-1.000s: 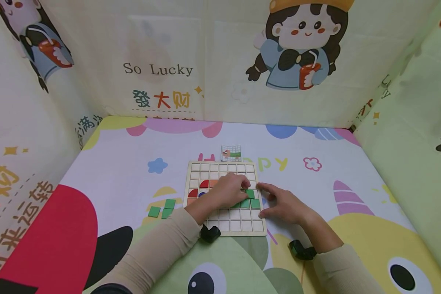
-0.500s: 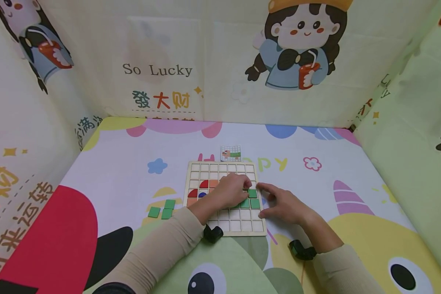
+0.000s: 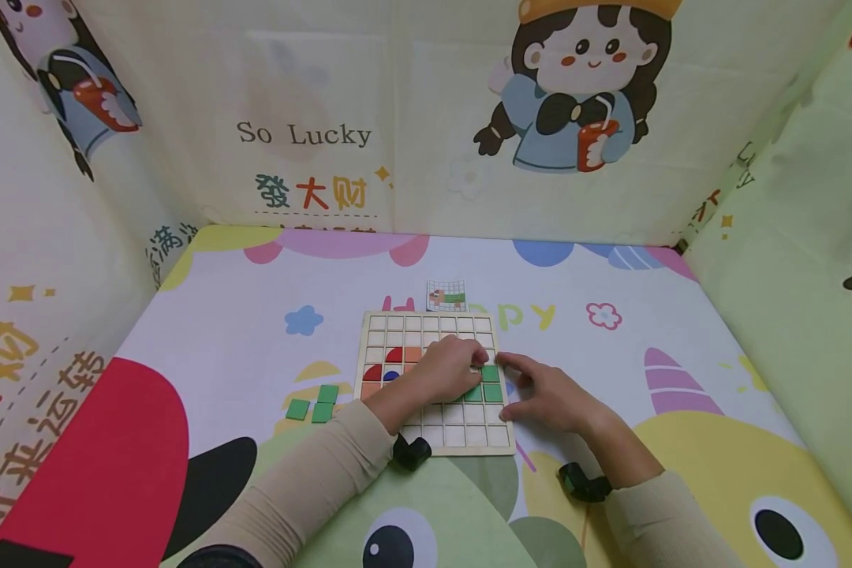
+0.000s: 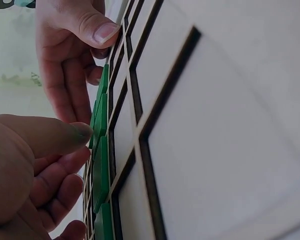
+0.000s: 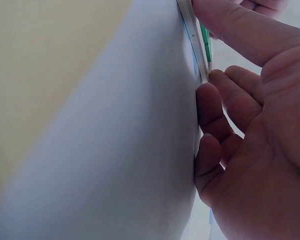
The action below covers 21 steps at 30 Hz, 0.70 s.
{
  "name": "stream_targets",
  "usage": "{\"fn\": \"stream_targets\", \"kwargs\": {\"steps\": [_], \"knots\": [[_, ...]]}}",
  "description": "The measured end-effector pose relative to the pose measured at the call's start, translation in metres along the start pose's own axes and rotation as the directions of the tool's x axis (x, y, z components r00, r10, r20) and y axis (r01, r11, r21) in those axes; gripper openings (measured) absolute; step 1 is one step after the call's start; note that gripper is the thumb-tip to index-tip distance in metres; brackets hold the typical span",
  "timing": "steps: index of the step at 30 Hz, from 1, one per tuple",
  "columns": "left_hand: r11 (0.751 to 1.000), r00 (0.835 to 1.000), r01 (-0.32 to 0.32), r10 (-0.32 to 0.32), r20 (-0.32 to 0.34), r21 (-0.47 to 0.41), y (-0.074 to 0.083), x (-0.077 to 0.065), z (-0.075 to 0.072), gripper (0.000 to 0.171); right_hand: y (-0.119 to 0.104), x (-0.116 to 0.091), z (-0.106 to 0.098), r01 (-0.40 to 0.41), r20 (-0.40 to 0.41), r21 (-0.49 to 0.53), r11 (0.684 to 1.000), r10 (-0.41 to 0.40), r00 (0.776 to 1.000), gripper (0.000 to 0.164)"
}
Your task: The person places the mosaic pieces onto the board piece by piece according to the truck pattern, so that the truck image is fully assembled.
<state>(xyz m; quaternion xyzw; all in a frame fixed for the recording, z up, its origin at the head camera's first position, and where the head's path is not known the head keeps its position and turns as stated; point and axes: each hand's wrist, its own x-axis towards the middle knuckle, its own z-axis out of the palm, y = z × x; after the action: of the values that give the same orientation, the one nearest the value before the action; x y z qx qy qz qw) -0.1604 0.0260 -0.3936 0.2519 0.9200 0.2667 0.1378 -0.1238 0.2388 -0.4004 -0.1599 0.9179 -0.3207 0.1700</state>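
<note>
A wooden grid board (image 3: 461,435) lies flat, with red, orange, blue and green pieces set in its cells. My left hand (image 3: 440,369) reaches across it, thumb and fingers at the left side of a green square tile (image 3: 491,373) in the rightmost column. In the left wrist view, the left thumb (image 4: 65,136) touches this tile's edge while the other fingers curl behind. Along the board's right edge, my right hand (image 3: 550,394) rests with thumb and index finger spread, their tips at the rim. The left hand and forearm hide the board's middle cells.
Several loose green tiles (image 3: 323,405) lie left of the board. A small pattern card (image 3: 446,297) sits just beyond its far edge. Printed fabric walls (image 3: 397,118) rise at the back and sides of the patterned tabletop (image 3: 234,347).
The green tile has slid slightly right and now sits squarer in its cell. My left hand has shifted a little to the right with it. The right hand stays in place.
</note>
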Motion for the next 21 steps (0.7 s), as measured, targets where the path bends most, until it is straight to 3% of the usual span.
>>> {"fn": "stream_targets", "kwargs": {"steps": [11, 21], "knots": [[1.000, 1.000, -0.008, 0.009, 0.025, -0.022, 0.000, -0.003, -0.004, 0.028, 0.000, 0.001, -0.001, 0.001, 0.003, 0.006, 1.000, -0.001, 1.000, 0.084], [0.998, 0.997, -0.043, 0.040, -0.067, -0.040, -0.009, -0.029, -0.034, 0.031, -0.002, 0.001, -0.001, -0.019, 0.000, 0.000, 1.000, 0.019, 1.000, 0.084]]}}
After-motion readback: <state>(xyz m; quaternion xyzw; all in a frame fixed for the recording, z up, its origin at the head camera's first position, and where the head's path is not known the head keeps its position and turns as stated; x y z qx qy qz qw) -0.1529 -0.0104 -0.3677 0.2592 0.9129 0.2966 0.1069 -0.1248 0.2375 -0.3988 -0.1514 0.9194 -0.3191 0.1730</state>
